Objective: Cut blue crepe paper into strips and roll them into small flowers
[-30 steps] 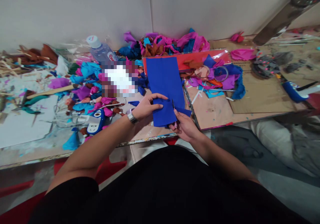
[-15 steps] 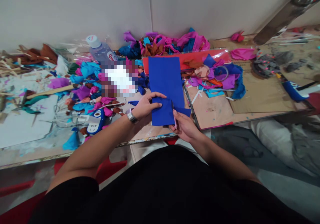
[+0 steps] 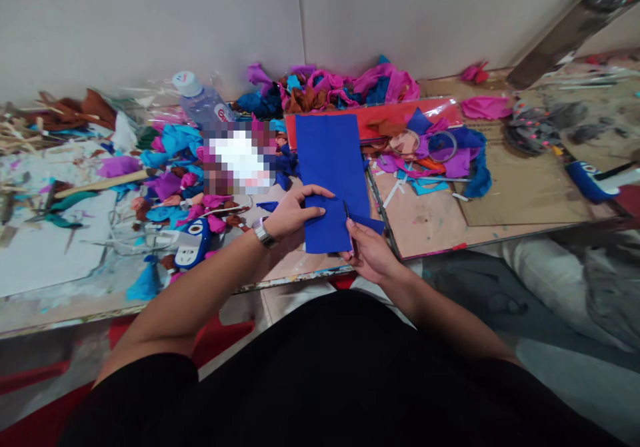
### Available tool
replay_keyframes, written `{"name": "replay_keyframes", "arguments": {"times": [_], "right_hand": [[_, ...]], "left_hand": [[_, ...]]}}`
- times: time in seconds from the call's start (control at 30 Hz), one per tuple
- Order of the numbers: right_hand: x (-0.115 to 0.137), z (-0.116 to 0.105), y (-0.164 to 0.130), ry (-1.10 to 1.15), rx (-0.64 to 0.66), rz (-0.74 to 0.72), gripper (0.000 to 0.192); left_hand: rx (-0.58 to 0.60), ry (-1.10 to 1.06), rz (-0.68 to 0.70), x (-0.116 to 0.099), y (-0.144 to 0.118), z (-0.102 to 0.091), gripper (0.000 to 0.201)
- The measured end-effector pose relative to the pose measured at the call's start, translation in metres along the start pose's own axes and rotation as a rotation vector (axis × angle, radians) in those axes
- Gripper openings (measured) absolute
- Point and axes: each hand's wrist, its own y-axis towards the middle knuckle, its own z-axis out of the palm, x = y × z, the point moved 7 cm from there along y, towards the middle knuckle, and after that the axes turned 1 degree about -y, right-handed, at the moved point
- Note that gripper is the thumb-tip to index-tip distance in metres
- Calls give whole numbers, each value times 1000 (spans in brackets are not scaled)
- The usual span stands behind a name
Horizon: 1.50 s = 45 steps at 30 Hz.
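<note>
The right hand (image 3: 371,250) grasps scissors (image 3: 346,208) in its fingers, though the blade opening is hard to see; the left hand (image 3: 295,214) holds the blue sheet (image 3: 331,157) over the worktop (image 3: 290,262). If this sheet slips, the cut may become crooked.

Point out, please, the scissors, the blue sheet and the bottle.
Scissors (image 3: 347,210): head view, on the dark blade.
Blue sheet (image 3: 330,156): head view, on its far part.
Bottle (image 3: 202,105): head view, on its clear body.

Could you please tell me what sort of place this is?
Probably a craft workshop: the right hand holds scissors to a blue sheet, crumpled scraps in many colours lie about the table, and a green-handled tool rests at the left.
</note>
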Motion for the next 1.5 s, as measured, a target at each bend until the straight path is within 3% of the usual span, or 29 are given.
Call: {"name": "replay_keyframes", "arguments": {"times": [0.3,0.93,1.13,1.27,1.5], "right_hand": [[-1,-4,-1,15,-52,22,55],[1,-1,4,54,-6,-28,50],[-2,1,-3,58,-20,-5,51],[-6,0,-10,28,-29,17,51],[-8,-6,-8,11,-78,-4,46]], "left_hand": [[31,6,0,-2,-2,2,39],[61,39,30,-13,-3,7,38],[-38,-164,-11,-5,-2,4,44],[-103,-97,14,3,2,-4,45],[-86,-55,-27,10,2,-4,39]]}}
